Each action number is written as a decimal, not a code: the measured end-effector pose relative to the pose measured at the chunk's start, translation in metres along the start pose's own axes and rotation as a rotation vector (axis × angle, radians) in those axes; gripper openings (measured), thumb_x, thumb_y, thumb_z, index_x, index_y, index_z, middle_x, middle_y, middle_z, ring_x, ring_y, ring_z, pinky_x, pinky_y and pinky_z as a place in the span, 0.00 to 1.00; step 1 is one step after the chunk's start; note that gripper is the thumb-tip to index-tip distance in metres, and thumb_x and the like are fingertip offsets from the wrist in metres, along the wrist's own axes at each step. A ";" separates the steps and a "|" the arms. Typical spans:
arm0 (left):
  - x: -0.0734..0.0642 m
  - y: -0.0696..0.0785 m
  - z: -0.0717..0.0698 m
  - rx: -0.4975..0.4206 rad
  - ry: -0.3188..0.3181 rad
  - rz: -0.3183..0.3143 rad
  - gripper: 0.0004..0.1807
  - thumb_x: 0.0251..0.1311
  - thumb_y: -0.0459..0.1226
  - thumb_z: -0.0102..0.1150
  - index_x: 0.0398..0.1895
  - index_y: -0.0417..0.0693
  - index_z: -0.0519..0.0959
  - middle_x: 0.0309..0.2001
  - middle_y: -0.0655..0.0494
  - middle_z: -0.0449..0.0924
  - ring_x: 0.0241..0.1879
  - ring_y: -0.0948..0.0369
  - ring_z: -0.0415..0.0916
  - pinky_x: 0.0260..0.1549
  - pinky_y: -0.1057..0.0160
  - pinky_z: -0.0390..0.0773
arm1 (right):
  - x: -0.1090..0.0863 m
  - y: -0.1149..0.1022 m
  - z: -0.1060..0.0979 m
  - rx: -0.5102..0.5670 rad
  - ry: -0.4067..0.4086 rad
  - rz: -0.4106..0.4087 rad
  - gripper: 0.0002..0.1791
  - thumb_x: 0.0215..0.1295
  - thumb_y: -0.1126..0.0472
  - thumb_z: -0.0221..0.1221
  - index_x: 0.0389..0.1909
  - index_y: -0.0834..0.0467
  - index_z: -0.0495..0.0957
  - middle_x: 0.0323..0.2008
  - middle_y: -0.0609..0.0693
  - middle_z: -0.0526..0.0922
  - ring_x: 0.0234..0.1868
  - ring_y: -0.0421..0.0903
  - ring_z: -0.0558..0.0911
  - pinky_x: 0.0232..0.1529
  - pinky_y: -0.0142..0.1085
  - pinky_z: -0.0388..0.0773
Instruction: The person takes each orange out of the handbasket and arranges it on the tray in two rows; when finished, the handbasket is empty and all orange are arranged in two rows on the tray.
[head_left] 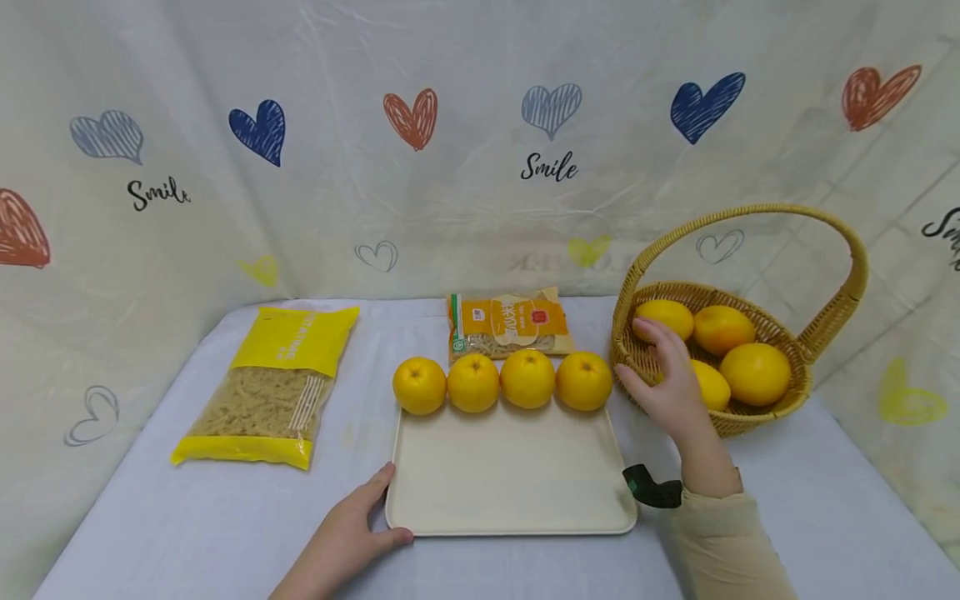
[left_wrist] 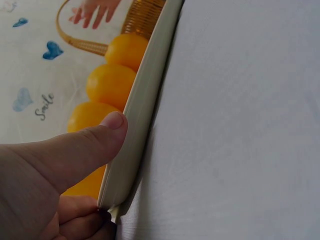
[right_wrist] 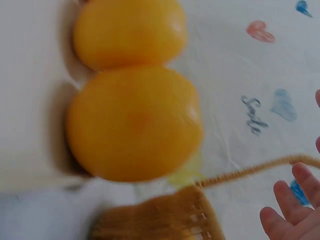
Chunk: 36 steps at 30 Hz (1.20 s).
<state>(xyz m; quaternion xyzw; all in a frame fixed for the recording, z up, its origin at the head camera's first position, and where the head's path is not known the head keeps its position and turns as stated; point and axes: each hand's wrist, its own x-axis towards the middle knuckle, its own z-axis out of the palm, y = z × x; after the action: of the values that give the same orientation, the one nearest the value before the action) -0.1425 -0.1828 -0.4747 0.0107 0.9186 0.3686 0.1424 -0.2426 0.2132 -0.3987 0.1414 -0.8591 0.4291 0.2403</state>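
A cream rectangular tray lies on the table, with several oranges in a row along its far edge. My left hand holds the tray's near left corner; in the left wrist view the thumb presses on the rim and the other fingers curl at the corner, partly hidden. My right hand is held over the left side of a wicker basket, fingers spread and nothing in them. Several yellow-orange fruits lie in the basket, one partly behind the right hand.
The basket's tall arched handle rises at the back right. A yellow-and-clear bag of dry food lies left of the tray. Behind the oranges is an orange noodle packet. A heart-printed cloth hangs behind the white-covered table.
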 end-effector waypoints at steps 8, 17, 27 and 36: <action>0.000 0.000 -0.001 -0.003 -0.004 -0.009 0.56 0.33 0.61 0.66 0.68 0.49 0.57 0.67 0.48 0.59 0.65 0.46 0.58 0.60 0.43 0.61 | -0.002 0.018 -0.041 -0.057 -0.014 0.137 0.40 0.59 0.60 0.58 0.69 0.56 0.49 0.65 0.61 0.58 0.63 0.54 0.62 0.54 0.17 0.59; 0.001 -0.002 -0.001 -0.006 0.014 0.006 0.55 0.33 0.61 0.67 0.68 0.50 0.58 0.67 0.50 0.59 0.65 0.47 0.58 0.61 0.44 0.61 | -0.001 0.046 -0.074 -0.192 -0.238 0.177 0.42 0.59 0.54 0.59 0.68 0.65 0.49 0.62 0.71 0.58 0.61 0.69 0.58 0.54 0.66 0.57; 0.001 -0.003 0.002 -0.006 0.001 -0.007 0.56 0.32 0.62 0.67 0.68 0.49 0.58 0.67 0.48 0.59 0.65 0.46 0.57 0.61 0.43 0.61 | 0.009 0.056 -0.074 -0.316 -0.495 0.323 0.48 0.59 0.45 0.56 0.69 0.64 0.43 0.64 0.71 0.56 0.62 0.71 0.56 0.55 0.67 0.55; 0.001 0.000 0.000 -0.011 -0.003 -0.004 0.56 0.32 0.61 0.66 0.68 0.49 0.58 0.68 0.49 0.58 0.66 0.47 0.57 0.61 0.43 0.60 | 0.010 0.058 -0.069 -0.397 -0.538 0.365 0.46 0.58 0.42 0.55 0.66 0.68 0.50 0.61 0.75 0.57 0.59 0.72 0.59 0.54 0.66 0.58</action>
<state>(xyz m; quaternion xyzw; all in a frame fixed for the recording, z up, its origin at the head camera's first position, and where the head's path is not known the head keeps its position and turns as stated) -0.1432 -0.1832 -0.4748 0.0087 0.9164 0.3732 0.1444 -0.2564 0.3029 -0.3962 0.0444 -0.9690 0.2374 -0.0513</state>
